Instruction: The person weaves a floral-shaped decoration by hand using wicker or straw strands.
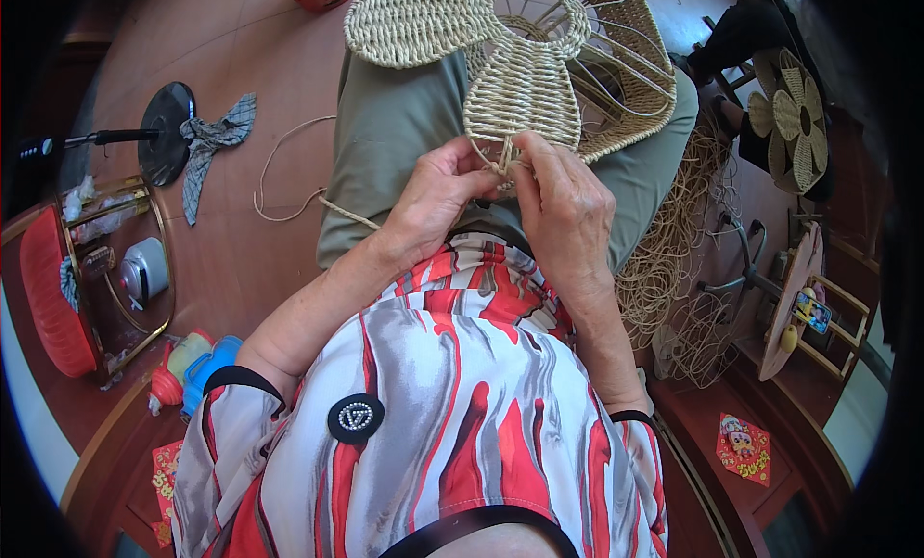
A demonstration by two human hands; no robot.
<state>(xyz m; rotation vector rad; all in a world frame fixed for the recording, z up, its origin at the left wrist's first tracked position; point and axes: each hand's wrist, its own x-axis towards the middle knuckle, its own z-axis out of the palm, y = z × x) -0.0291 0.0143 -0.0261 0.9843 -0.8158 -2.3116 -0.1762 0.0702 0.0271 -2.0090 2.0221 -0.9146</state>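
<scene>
Our left hand (431,200) and right hand (570,200) pinch cord (505,156), fingers nearly closed; the left petal (414,24) looks finished, the near petal (523,94) seems unfinished at its edge.

Across your knees (371,159) rests a straw-coloured woven piece (654,82), with bare thin spokes along one side. Two tightly woven petals (523,101) meet an open ring (555,50); the one pointing toward you ends in strands (505,155) at its tip.

Facing down from the head, close over printed blouse (414,366), past left hand (438,192) and right hand (568,197) to tiled floor (279,87) beyond their grip.
</scene>
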